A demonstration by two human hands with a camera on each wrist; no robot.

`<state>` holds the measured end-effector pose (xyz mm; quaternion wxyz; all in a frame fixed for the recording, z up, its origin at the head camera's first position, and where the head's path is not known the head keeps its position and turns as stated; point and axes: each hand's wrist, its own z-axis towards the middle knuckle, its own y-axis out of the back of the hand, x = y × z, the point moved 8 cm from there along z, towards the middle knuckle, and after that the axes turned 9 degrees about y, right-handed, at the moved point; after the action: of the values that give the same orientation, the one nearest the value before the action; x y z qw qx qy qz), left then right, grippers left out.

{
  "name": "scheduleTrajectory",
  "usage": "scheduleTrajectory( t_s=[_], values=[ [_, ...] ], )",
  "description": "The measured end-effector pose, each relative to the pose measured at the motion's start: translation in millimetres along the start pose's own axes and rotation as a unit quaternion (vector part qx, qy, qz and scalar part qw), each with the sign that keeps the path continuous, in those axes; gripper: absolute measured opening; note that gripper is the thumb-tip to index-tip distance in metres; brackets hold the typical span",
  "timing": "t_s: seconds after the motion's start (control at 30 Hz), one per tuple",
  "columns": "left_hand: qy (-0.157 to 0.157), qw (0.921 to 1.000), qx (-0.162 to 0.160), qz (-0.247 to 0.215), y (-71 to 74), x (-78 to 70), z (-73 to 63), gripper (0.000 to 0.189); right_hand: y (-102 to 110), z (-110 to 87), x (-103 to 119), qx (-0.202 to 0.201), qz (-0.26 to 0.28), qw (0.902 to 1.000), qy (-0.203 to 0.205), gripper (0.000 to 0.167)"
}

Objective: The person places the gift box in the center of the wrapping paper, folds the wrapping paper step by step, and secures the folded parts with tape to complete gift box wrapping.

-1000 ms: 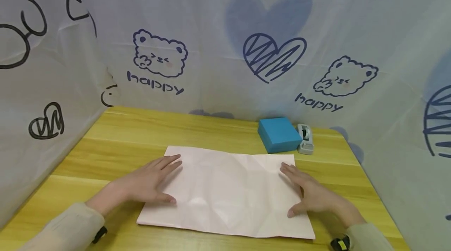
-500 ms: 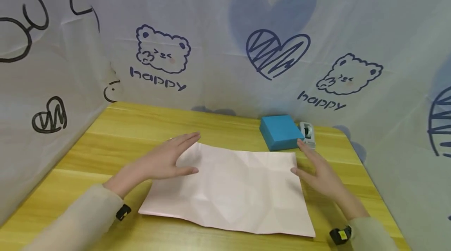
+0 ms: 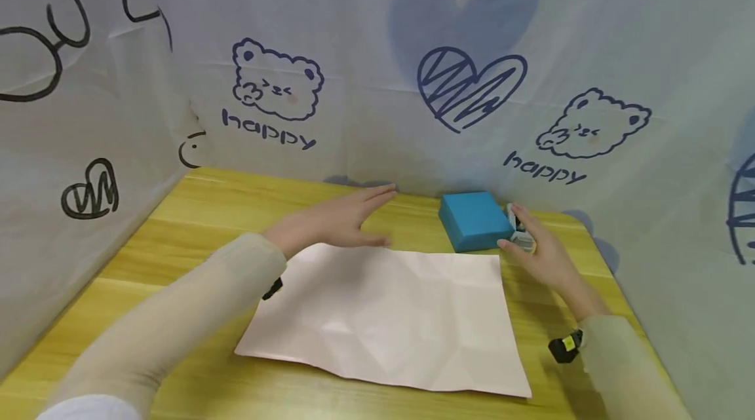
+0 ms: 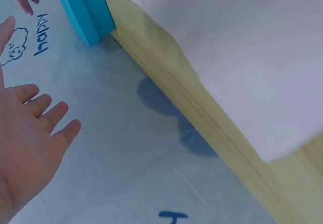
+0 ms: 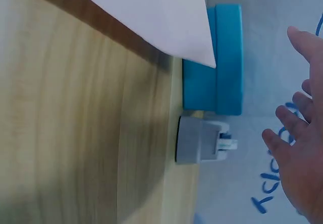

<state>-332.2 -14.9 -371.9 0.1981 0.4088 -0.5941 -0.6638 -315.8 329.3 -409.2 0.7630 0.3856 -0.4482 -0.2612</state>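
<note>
A blue box (image 3: 476,222) stands at the back right of the table, with a grey tape dispenser (image 3: 522,241) beside its right side. My right hand (image 3: 539,253) is over the dispenser, partly hiding it; in the right wrist view its fingers are spread, apart from box and dispenser. My left hand (image 3: 342,218) hovers past the back edge of a creased, pale pink sheet of paper (image 3: 389,315), fingers extended and holding nothing. The left wrist view shows the left hand (image 4: 33,138) with its fingers spread, and the blue box (image 4: 87,12) beyond.
The wooden table (image 3: 200,210) carries the paper across its middle front. Behind it hangs a white curtain (image 3: 366,105) printed with bears and hearts, which also runs along both sides.
Both hands have lifted off the paper. The left has moved right and toward the back; the right has moved forward to above the tape dispenser. The paper lies nearly unchanged.
</note>
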Motion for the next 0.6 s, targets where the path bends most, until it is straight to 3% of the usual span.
scheduleTrajectory(
  t_s=[0.3, 0.53, 0.6],
  values=[
    [0.037, 0.999, 0.017, -0.02, -23.1, -10.5, 65.9, 0.1, -5.5, 24.1, -30.8, 0.036, 0.023, 0.9985, -0.035, 0.088],
    [0.053, 0.9936, 0.043, -0.09, -56.7, -32.6, 101.4, 0.098, -16.0, 36.2, -45.9, 0.069, 0.032, 0.9959, -0.049, 0.094],
    [0.054, 0.9935, 0.045, -0.089, -68.1, -40.8, 111.7, 0.098, -19.9, 36.8, -49.6, 0.076, 0.027, 0.9956, -0.049, 0.094]
  ],
)
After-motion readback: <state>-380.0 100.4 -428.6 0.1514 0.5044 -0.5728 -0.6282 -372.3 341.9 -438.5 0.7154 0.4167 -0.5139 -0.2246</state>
